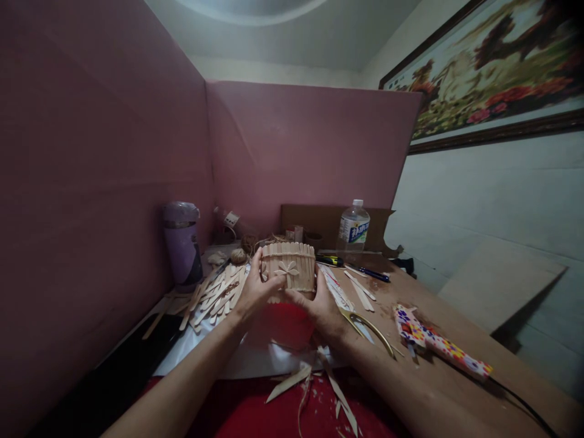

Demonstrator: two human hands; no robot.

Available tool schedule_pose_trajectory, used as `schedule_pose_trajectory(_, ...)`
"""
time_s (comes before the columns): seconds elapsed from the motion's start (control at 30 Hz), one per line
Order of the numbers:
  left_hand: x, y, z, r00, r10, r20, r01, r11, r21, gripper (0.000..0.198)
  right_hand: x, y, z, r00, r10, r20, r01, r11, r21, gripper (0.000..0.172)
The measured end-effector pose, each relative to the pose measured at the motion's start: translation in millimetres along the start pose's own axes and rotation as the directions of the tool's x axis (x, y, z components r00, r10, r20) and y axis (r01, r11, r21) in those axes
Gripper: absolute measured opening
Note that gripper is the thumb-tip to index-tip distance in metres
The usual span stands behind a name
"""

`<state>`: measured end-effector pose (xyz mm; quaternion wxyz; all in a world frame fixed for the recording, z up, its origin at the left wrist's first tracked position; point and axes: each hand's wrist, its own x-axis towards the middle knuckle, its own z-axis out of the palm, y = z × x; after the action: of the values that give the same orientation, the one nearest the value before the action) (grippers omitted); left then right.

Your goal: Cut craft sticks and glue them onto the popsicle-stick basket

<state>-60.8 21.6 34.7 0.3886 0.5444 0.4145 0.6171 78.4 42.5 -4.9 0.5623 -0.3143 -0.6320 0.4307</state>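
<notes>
A small box made of wooden craft sticks (pixel 288 267), with a straw bow on its front, is held up over the table between both hands. My left hand (pixel 253 291) grips its left side, thumb on the front. My right hand (pixel 319 305) holds its lower right corner with fingers curled under it. Below the box lies a red sheet (pixel 287 325) on white paper.
Loose craft sticks (pixel 214 298) lie at the left beside a purple tumbler (pixel 183 243). A water bottle (pixel 353 226), a pen (pixel 374 275), scissors (pixel 367 325) and a patterned glue gun (pixel 438 342) lie on the right. Straw scraps (pixel 314 383) litter the near edge. Pink partition walls stand behind.
</notes>
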Motion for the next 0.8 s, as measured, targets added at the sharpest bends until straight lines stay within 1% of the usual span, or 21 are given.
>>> schedule_pose_trajectory(0.17,0,0,-0.1,1.000,-0.013,0.002,0.013,1.000,0.007,0.089,-1,-2,1,1.000,-0.001,-0.012,0.000,1.000,-0.019,0.084)
schedule_pose_trajectory(0.33,0,0,1.1,0.999,-0.007,-0.036,0.007,1.000,0.002,0.090,0,-2,2,0.999,-0.039,0.004,0.039,0.999,0.011,0.080)
schedule_pose_trajectory(0.43,0,1,2.1,0.999,-0.010,-0.052,0.010,1.000,-0.007,0.089,0,-1,1,0.999,-0.038,0.017,0.038,0.999,0.012,0.079)
schedule_pose_trajectory(0.63,2,-3,-1.5,1.000,-0.007,-0.007,0.007,0.998,-0.063,0.091,0,0,0,1.000,-0.009,-0.017,0.009,1.000,-0.002,0.084)
schedule_pose_trajectory(0.8,8,-11,-4.9,0.999,-0.031,0.032,0.033,0.996,-0.084,0.096,0,-2,0,1.000,-0.026,0.002,0.026,0.999,0.029,0.083)
